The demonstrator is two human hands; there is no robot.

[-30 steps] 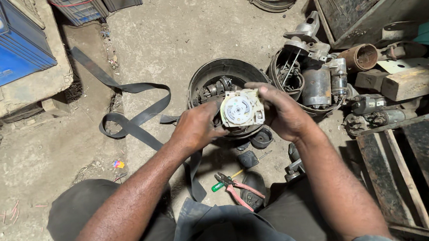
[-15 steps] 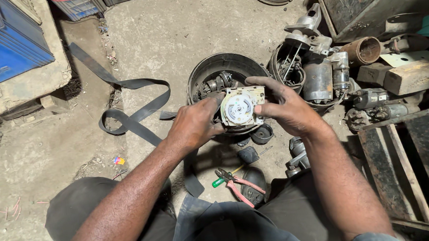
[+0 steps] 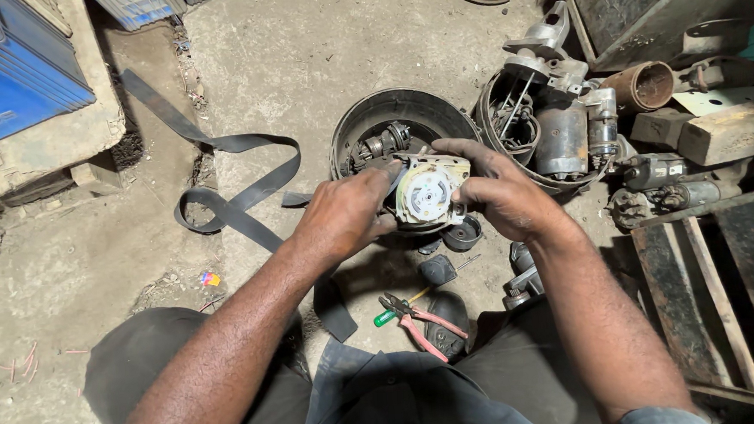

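Nearest the person, on the dirty concrete floor [image 3: 317, 60], lie red-handled pliers [image 3: 424, 321] and a green-handled screwdriver [image 3: 388, 316], with a few small dark caps and fittings just beyond them.

Above those, both hands meet over a small, grimy motor unit [image 3: 426, 192] with a pale round face. The left hand [image 3: 343, 218] grasps its left side, fingers curled round the body. The right hand [image 3: 501, 193] clasps the right side, thumb pressed against the edge of the round face and fingers arched over the top. The unit is held clear of the floor, face up towards the camera.

The step in hand looks like inspecting or working the face loose by fingers alone (no tool is held). A next move would likely call for a steady left-hand grip while the right turns or pries.

Just behind sits a dark round pan [image 3: 398, 120] holding small parts; right of it, a pile of starter motors [image 3: 562, 129]. A black strap [image 3: 229, 181] loops off to the left.
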